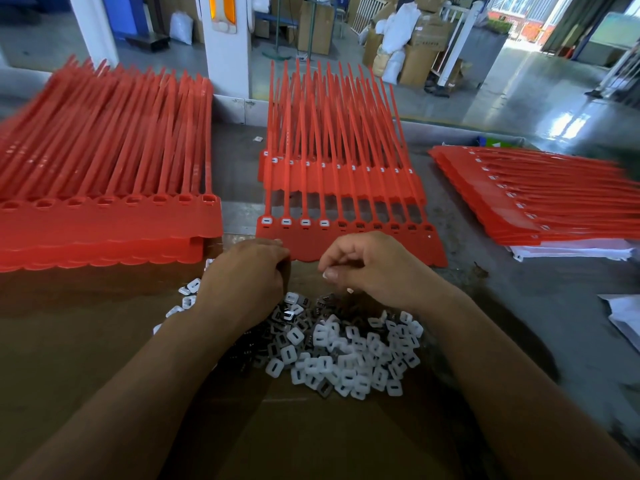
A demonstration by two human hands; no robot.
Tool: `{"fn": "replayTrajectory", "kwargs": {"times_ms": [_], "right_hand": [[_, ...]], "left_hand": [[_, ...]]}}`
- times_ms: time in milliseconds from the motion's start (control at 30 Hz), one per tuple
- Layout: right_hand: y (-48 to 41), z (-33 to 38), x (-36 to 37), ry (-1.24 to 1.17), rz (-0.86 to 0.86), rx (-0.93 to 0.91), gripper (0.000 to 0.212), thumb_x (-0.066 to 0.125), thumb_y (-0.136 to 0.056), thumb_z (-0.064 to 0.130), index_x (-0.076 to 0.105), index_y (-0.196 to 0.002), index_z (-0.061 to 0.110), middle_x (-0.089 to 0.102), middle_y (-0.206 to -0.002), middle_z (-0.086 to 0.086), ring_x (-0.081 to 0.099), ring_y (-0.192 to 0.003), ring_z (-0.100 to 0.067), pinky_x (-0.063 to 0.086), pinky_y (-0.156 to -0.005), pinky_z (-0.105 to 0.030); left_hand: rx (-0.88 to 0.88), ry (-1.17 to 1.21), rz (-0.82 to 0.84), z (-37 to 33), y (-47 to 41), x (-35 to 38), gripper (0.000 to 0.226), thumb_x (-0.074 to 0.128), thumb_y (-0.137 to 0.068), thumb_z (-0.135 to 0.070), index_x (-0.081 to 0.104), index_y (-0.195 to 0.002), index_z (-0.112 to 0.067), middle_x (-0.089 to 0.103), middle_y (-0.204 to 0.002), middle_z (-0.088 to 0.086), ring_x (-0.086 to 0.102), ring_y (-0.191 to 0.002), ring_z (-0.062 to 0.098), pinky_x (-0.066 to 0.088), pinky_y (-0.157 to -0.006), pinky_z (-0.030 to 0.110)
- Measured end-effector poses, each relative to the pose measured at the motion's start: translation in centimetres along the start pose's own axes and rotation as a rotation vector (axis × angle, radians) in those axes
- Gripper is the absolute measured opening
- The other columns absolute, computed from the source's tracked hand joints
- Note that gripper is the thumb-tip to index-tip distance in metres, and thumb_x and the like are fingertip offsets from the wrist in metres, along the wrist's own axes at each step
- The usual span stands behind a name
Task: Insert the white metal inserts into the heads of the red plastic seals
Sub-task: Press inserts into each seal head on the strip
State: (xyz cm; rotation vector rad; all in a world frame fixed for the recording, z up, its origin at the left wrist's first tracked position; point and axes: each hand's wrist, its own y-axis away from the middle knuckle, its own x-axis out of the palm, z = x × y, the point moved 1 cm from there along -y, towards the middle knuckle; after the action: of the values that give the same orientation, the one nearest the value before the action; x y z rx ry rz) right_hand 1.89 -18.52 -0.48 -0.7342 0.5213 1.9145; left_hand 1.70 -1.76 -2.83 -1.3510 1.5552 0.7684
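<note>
Both hands hover at frame centre, just above the insert pile (346, 351) and at the near edge of the seal strip (346, 247). The left hand (246, 275) curls knuckles-up with its fingers hidden, so I can't tell if it holds anything. The right hand (374, 268) has curled fingers, thumb meeting forefinger. Is an insert in there? Can't tell. 4 filled heads (295, 222), about 6 empty heads (386, 226). Risks: an insert seated flipped or tilted, a head skipped, or one slipping back into the pile.
</note>
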Motion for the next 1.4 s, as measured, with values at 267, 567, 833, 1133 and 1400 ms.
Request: {"fn": "replayTrajectory", "kwargs": {"times_ms": [267, 567, 833, 1133, 1400], "right_hand": [[-1.5, -1.8, -1.4, 0.014, -0.205, 0.084, 0.014, 0.065, -0.085, 0.019, 0.064, -0.075, 0.028, 0.062, -0.069, 0.016, 0.059, -0.065, 0.004, 0.049, -0.064, -0.017], [-5.2, -4.1, -2.7, -0.072, -0.44, 0.245, 0.015, 0.058, -0.087, 0.0, 0.063, -0.085, 0.013, 0.067, -0.087, -0.01, 0.061, -0.067, -0.01, 0.053, -0.065, -0.02], [-6.3, -4.4, -1.9, 0.079, -0.393, 0.282, 0.015, 0.065, -0.085, 0.013, 0.071, -0.098, 0.01, 0.068, -0.105, -0.007, 0.06, -0.1, -0.02, 0.048, -0.091, -0.036], [-6.9, -4.5, -1.8, 0.155, -0.382, 0.31, 0.013, 0.064, -0.084, 0.013, 0.072, -0.094, 0.011, 0.069, -0.101, -0.006, 0.061, -0.095, -0.018, 0.048, -0.083, -0.03], [-7.1, -4.3, -2.2, 0.079, -0.437, 0.342, 0.01, 0.072, -0.075, 0.008, 0.073, -0.077, 0.018, 0.071, -0.088, 0.003, 0.06, -0.083, -0.011, 0.048, -0.082, -0.027]], "left_hand": [[0.007, 0.018, -0.001, 0.1, 0.0, 0.0, 0.039, 0.042, -0.086, -0.003, 0.06, -0.119, -0.014, 0.052, -0.134, 0.0, 0.048, -0.12, 0.019, 0.041, -0.1, 0.036], [0.023, 0.022, -0.026, 0.0, 0.3, -0.1, 0.036, 0.042, -0.087, -0.005, 0.063, -0.116, -0.011, 0.053, -0.133, 0.001, 0.049, -0.12, 0.02, 0.041, -0.099, 0.036], [0.023, 0.019, -0.036, 0.1, 0.2, -0.1, 0.033, 0.043, -0.087, -0.006, 0.065, -0.11, -0.012, 0.059, -0.123, 0.001, 0.053, -0.111, 0.019, 0.041, -0.092, 0.031], [0.024, 0.012, -0.045, 0.1, 0.2, 0.0, 0.033, 0.043, -0.086, -0.006, 0.065, -0.111, -0.012, 0.059, -0.124, 0.0, 0.053, -0.112, 0.019, 0.042, -0.09, 0.031], [0.03, 0.01, -0.035, 0.1, 0.1, 0.0, 0.032, 0.043, -0.088, -0.007, 0.064, -0.112, -0.012, 0.056, -0.129, 0.001, 0.052, -0.114, 0.019, 0.041, -0.093, 0.031]]}}
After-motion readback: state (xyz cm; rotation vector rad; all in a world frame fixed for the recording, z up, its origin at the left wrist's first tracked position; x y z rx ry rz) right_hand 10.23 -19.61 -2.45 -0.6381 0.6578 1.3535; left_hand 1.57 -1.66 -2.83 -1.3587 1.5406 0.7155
